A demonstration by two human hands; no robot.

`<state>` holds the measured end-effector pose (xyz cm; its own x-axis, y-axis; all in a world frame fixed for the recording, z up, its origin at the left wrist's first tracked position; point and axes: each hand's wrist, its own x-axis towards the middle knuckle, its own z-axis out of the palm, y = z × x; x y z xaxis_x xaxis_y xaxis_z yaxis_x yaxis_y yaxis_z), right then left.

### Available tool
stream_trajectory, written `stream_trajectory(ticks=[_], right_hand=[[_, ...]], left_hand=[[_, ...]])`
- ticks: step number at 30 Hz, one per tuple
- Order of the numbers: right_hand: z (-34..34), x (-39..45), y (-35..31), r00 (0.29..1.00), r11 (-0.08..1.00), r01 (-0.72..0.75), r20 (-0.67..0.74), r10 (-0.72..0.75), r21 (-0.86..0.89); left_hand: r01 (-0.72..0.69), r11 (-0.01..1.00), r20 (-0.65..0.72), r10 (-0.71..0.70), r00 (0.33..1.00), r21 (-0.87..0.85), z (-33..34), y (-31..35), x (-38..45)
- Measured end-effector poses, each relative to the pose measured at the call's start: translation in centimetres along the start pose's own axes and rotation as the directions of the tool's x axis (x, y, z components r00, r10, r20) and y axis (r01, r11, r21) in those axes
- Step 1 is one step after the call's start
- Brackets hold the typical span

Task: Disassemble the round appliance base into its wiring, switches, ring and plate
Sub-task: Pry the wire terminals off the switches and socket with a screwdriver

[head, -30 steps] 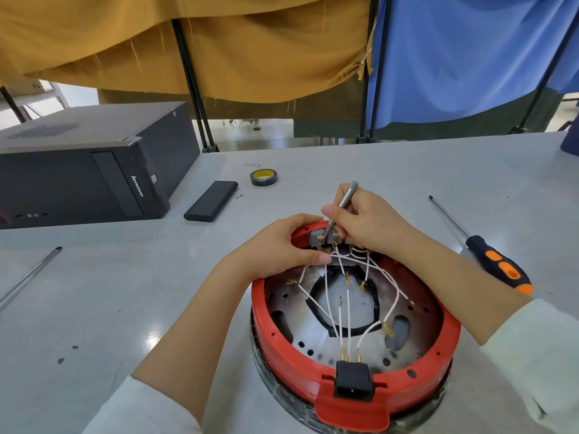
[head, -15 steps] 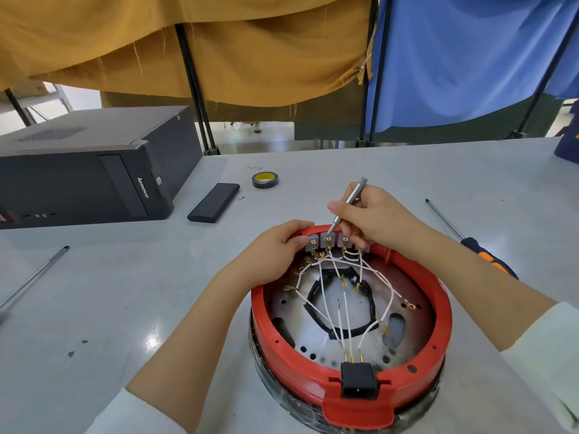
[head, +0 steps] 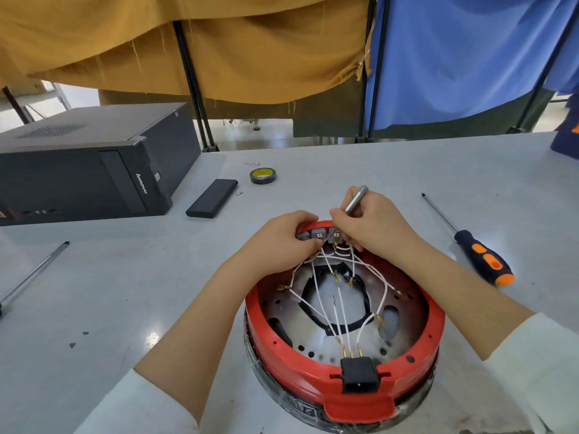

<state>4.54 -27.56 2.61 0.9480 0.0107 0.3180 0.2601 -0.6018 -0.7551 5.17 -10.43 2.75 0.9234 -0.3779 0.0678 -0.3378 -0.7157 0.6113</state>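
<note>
The round appliance base sits on the grey table, its red ring around a perforated metal plate. White wires with gold terminals run from grey switches at the far rim to a black power socket at the near rim. My left hand grips the far rim at the switches. My right hand holds a thin silver tool, its tip down among the switches and hidden by my fingers.
An orange-and-black screwdriver lies to the right. A black computer case, a flat black block and a tape roll sit at the far left. A thin metal rod lies near the left edge.
My left hand has slid up from the inside of the ring onto the far rim over the switches. My right hand with the tool stays at the switches, tilted slightly.
</note>
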Motion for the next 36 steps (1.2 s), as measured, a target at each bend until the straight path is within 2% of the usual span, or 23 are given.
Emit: stream_trajectory(ticks=[3,5,8,10,11,13,15,16,17,19,23,27,30,33,36], right_hand=[[0.0,0.0,0.0,1.0,1.0,0.018,-0.012,-0.018,0.001],[-0.1,-0.1,-0.3,0.998,0.993,0.056,0.017,-0.058,0.105],[-0.7,-0.7,-1.1,0.974,0.947,0.086,0.174,-0.145,0.309],[-0.9,-1.5,-1.8,0.946,0.957,0.046,0.296,-0.134,0.287],[-0.8,-2.0,-2.3,0.934,0.98,0.036,0.343,-0.103,0.196],[-0.4,-3.2,-3.1,0.922,0.981,0.097,0.388,-0.024,-0.169],[0.5,-4.3,-3.8,0.935,0.799,0.232,0.355,-0.025,-0.555],[1.1,-4.8,-4.2,0.939,0.722,0.277,0.339,-0.062,-0.634],[1.5,-5.0,-4.4,0.937,0.696,0.302,0.339,-0.089,-0.651],[2.1,-5.2,-4.6,0.925,0.719,0.3,0.374,-0.06,-0.627],[1.6,-4.7,-4.6,0.881,0.835,0.176,0.461,0.102,-0.521],[0.1,-4.3,-4.6,0.865,0.976,0.005,0.491,0.105,-0.218],[-0.8,-4.7,-4.6,0.838,0.995,-0.079,0.537,0.1,-0.063],[-1.6,-5.4,-4.8,0.793,0.985,-0.172,0.594,0.137,0.002],[-2.7,-5.5,-5.5,0.798,0.961,-0.247,0.588,0.13,0.123]], left_hand=[[-0.033,0.999,-0.03,0.033,0.999,0.002,0.2,-0.5,-0.2],[-0.024,0.995,-0.062,0.018,0.998,-0.097,0.1,-0.9,-0.5],[0.003,0.977,-0.103,-0.025,0.994,-0.212,0.0,-1.1,-0.6],[0.012,0.974,-0.099,-0.035,0.995,-0.225,0.1,-1.2,-0.4],[0.016,0.971,-0.096,-0.039,0.995,-0.239,0.1,-1.2,-0.4],[0.026,0.965,-0.1,-0.054,0.994,-0.262,0.2,-1.3,-0.3],[0.035,0.964,-0.112,-0.067,0.991,-0.265,0.2,-1.3,-0.4],[0.037,0.964,-0.117,-0.069,0.991,-0.262,0.3,-1.3,-0.4],[0.038,0.966,-0.119,-0.07,0.99,-0.254,0.3,-1.2,-0.5],[0.033,0.973,-0.122,-0.062,0.991,-0.227,0.3,-1.2,-0.5],[0.02,0.985,-0.127,-0.042,0.991,-0.172,0.3,-1.1,-0.6],[0.018,0.987,-0.119,-0.037,0.992,-0.159,0.2,-1.0,-0.7],[0.031,0.983,-0.116,-0.053,0.992,-0.18,0.1,-0.9,-0.8],[0.037,0.982,-0.104,-0.057,0.993,-0.187,0.0,-0.8,-0.9],[0.037,0.981,-0.106,-0.058,0.993,-0.193,0.0,-0.8,-0.9]])
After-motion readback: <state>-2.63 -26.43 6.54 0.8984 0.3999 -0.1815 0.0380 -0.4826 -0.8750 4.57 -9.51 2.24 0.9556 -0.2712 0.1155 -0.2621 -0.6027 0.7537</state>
